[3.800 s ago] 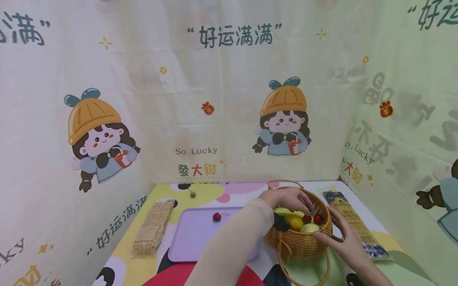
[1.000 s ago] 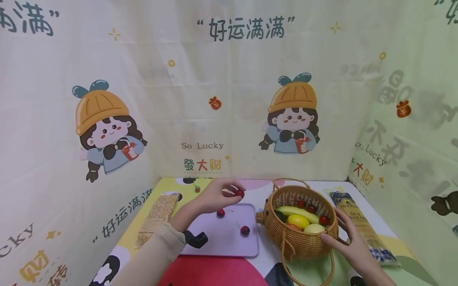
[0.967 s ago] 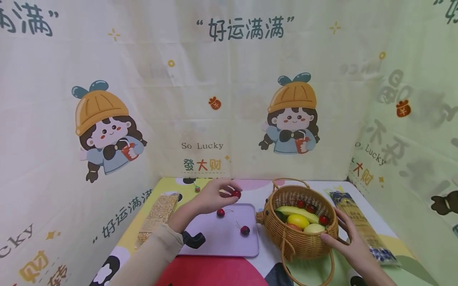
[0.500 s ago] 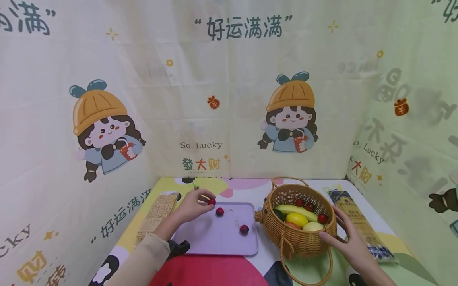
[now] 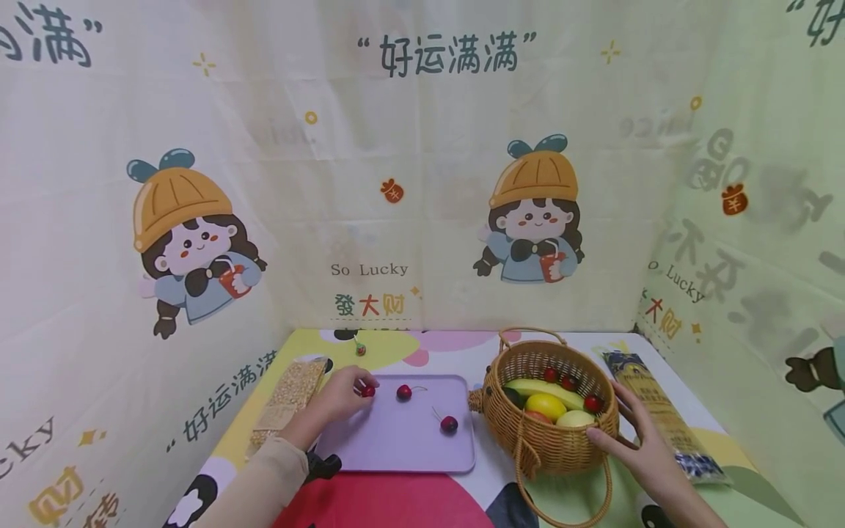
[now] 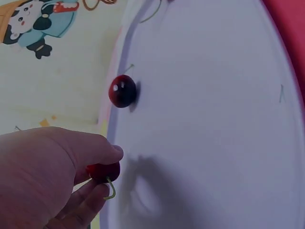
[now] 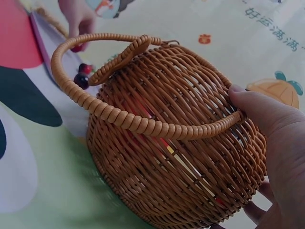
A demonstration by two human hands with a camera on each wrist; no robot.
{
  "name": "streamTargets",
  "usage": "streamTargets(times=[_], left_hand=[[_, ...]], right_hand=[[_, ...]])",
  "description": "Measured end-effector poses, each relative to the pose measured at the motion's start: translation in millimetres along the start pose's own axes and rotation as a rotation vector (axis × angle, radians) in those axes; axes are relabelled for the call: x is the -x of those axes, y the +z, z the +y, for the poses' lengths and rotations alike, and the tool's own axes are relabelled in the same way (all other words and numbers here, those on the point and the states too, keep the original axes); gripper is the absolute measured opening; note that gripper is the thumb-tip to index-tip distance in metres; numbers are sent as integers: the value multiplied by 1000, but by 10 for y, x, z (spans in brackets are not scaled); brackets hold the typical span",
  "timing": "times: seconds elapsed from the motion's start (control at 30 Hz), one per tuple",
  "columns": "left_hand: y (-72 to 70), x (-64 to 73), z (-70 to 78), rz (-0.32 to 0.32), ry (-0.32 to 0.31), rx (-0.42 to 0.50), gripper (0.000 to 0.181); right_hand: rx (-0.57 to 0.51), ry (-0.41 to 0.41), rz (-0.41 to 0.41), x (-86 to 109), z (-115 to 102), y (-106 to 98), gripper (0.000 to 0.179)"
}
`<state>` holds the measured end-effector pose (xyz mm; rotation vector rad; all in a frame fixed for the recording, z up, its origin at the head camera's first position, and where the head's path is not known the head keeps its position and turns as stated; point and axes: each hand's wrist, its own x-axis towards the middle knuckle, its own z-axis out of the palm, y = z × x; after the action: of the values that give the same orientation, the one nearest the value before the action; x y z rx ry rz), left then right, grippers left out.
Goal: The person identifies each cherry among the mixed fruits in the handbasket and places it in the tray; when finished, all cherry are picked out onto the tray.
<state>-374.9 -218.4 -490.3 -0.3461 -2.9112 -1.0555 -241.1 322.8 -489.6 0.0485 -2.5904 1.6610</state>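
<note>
Cherry (image 6: 108, 172) in a pinch between fingers (image 6: 95, 149) of the left hand (image 6: 43, 174), near the tray (image 5: 396, 440)

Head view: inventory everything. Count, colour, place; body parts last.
Flat rectangular tray: 1, lilac, table centre
Round stemmed cherries: 2, dark red, on tray
Gripped round cherry: 1, dark red, tray's far edge
Round wicker basket: 1, brown, right of tray
Small round fruits: 3 visible, red, in basket
Larger fruits: 5 visible, yellow-green, yellow, pale, orange, dark, in basket
Clear kernel bag: 1, tan, left of tray
Long packet: 1, gold-blue, right of basket
Small unclear item: 1, green-red, table back
Patterned cloth: 1, multicoloured, table
Printed fabric surround: 1, cream, behind
Sleeve: 1, cream, left arm
Wrist device: 1, black, beside sleeve
Left hand: 1, gripping cherry
Right hand: 1, holding basket's side
</note>
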Motion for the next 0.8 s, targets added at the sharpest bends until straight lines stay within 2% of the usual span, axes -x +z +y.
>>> streamTargets(times=[0.17,0.5,0.7,0.8], left_hand=[[74,-14,-81,-6,-56,-5,22],[85,24,-119,2,-58,20,24],[69,42,-121,8,-89,2,26],[64,41,-91,15,-73,-24,27]], right_hand=[[2,10,-4,14,4,-1,101],[-15,-19,9,12,-5,1,101],[-13,-26,4,24,-10,6,99],[-13,-26,4,38,1,5,98]])
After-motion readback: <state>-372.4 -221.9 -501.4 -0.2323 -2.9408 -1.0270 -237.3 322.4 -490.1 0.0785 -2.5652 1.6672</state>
